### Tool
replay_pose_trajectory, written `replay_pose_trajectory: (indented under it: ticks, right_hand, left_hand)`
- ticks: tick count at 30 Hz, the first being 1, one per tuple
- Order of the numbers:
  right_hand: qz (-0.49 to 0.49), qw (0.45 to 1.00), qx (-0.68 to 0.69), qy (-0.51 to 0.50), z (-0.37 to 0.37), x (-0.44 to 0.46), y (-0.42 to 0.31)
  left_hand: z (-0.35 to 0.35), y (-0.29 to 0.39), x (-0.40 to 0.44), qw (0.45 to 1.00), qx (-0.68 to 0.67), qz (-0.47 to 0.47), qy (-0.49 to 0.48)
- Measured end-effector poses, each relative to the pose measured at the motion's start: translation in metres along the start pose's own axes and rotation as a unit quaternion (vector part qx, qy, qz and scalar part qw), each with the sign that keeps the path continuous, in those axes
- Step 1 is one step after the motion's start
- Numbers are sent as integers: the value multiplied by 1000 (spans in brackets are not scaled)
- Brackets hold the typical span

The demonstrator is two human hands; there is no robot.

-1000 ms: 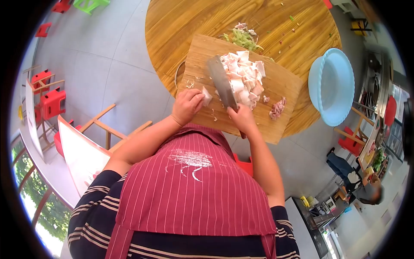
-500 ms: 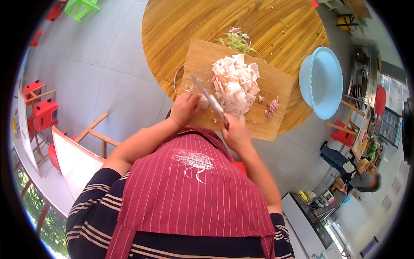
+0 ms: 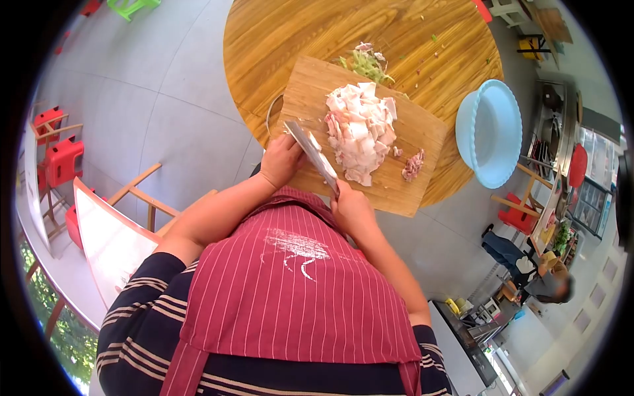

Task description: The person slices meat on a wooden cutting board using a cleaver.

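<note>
My right hand point(image 3: 353, 206) is wrapped round the handle of a kitchen knife point(image 3: 316, 155). The blade slants up and left across the near-left part of a wooden cutting board point(image 3: 409, 125), close to the fingers of my left hand point(image 3: 282, 160). Those fingers are curled, pressing on a pale piece of meat that the blade mostly covers. Just right of the knife lies a large heap of sliced pale, fatty meat point(image 3: 360, 132). Small reddish meat scraps point(image 3: 413, 165) sit near the board's right side.
The board rests on a round wooden table point(image 3: 264, 53). Green vegetable trimmings point(image 3: 366, 66) lie behind it, and a light blue basin point(image 3: 465, 125) stands at the right edge. Red stools point(image 3: 64, 162) are at the left. Another person point(image 3: 528, 264) is at the far right.
The knife has moved left, away from the meat heap and up against my left hand's fingers. My right hand has shifted slightly left with it.
</note>
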State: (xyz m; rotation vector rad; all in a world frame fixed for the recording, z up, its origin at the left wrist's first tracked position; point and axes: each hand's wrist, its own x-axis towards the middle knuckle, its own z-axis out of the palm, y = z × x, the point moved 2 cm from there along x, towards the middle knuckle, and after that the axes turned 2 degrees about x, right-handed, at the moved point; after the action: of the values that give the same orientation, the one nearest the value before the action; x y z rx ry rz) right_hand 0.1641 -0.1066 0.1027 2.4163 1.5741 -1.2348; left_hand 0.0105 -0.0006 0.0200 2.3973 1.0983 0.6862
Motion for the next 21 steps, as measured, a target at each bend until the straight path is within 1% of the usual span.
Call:
replay_pose_trajectory:
  ticks: [2, 6, 9, 11, 13, 15, 18, 20, 21]
  right_hand:
    - [-34, 999, 10, -23, 10, 23, 3]
    - [-51, 997, 54, -24, 13, 38, 7]
    - [-19, 998, 59, -15, -4, -3, 3]
    - [-14, 999, 26, -32, -12, -17, 5]
    - [-7, 999, 25, -40, -13, -21, 9]
    - [-2, 998, 27, -51, -13, -20, 7]
    - [19, 997, 8, -76, -12, -4, -1]
    - [-19, 998, 5, -64, -5, 11, -3]
    - [-19, 998, 6, -62, -2, 19, -5]
  left_hand:
    - [3, -1, -2, 999, 14, 39, 18]
    - [4, -2, 1, 999, 19, 10, 26]
    - [1, 1, -5, 1000, 2, 7, 8]
    - [0, 3, -1, 1000, 5, 4, 29]
    - [2, 1, 0, 999, -2, 13, 33]
    - [1, 1, -2, 999, -6, 20, 34]
    - [2, 2, 0, 1000, 2, 1, 31]
    - [1, 3, 1, 999, 23, 23, 27]
    - [2, 2, 1, 999, 23, 26, 28]
